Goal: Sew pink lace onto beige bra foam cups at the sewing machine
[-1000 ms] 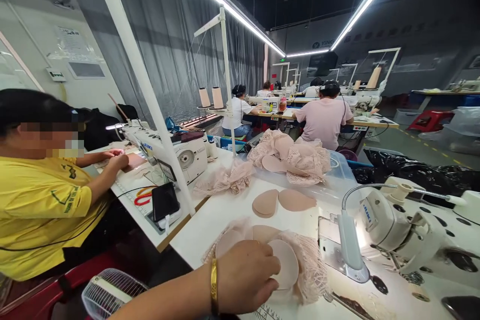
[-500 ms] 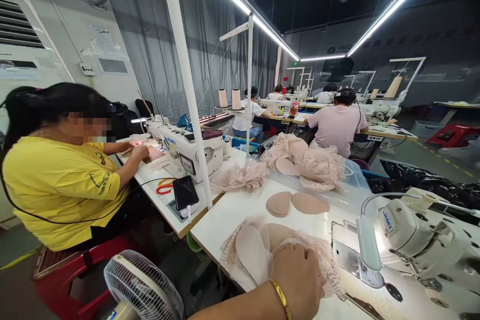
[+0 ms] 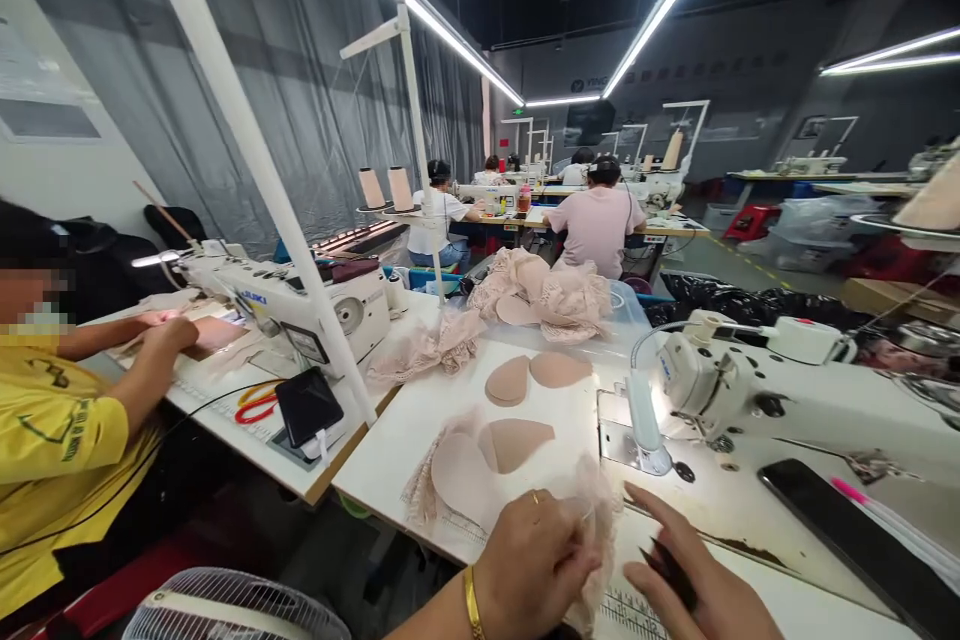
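My left hand (image 3: 529, 555), with a gold ring and bracelet, is closed on beige lace (image 3: 596, 515) at the right side of a lace bra piece. That piece lies on the white table, its pale cup (image 3: 457, 470) to the left of my hand. My right hand (image 3: 697, 570) is just to the right of the lace. Its fingers are curled around a small black pointed tool (image 3: 669, 568), whose kind I cannot make out. Behind my left hand lie a loose beige cup (image 3: 521, 442) and two more beige cups (image 3: 508, 382) side by side.
A sewing machine (image 3: 780, 380) with a lit lamp (image 3: 643, 420) stands on the right. By it lies a black phone (image 3: 840, 530). Lace pieces (image 3: 536, 290) are heaped on a clear plastic bin at the back. On the left, a co-worker in yellow (image 3: 67, 450) sits near a fan (image 3: 232, 610).
The view has turned right. My right hand has come into view with the black tool. My left hand has drawn the lace toward me and to the right, uncovering a loose cup.
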Demonstrator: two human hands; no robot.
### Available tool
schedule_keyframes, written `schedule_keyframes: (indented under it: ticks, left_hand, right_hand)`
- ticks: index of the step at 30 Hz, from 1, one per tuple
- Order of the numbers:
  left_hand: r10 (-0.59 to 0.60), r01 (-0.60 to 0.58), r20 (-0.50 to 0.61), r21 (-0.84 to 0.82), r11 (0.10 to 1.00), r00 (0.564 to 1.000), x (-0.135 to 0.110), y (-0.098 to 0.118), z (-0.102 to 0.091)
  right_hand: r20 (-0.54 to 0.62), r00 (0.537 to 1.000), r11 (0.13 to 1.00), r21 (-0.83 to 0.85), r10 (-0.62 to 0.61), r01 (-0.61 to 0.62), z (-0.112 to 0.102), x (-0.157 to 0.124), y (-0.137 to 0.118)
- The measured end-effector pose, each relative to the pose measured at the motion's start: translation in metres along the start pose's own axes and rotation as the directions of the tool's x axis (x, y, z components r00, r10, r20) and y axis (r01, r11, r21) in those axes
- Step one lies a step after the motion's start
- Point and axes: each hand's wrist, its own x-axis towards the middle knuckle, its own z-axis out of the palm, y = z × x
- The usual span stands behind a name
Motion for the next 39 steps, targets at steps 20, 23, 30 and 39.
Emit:
schedule_keyframes:
  ticks: [20,23,30,39]
  left_hand:
    - [-0.565,0.632,0.344,-0.624,0.459,0.750,0.037,0.016,-0.022]
    - [-0.594,0.655,0.342,-0.601,0.458,0.729,0.040,0.023,-0.024]
    - [-0.596,0.644,0.306,-0.573,0.507,0.742,0.041,0.033,-0.025]
    - [-0.581,0.618,0.268,-0.547,0.565,0.768,0.039,0.036,-0.027]
  right_hand:
    - [-0.166,0.928,0.942,0.088,0.335,-0.324,0.018,0.005,-0.004]
    - [-0.184,0.980,0.997,-0.033,0.070,-0.077,0.013,-0.002,-0.005]
    - [-0.161,0.906,0.890,-0.317,-0.391,0.328,0.026,-0.003,-0.017]
    - [-0.161,0.874,0.811,-0.478,-0.459,0.337,0.033,-0.001,-0.016]
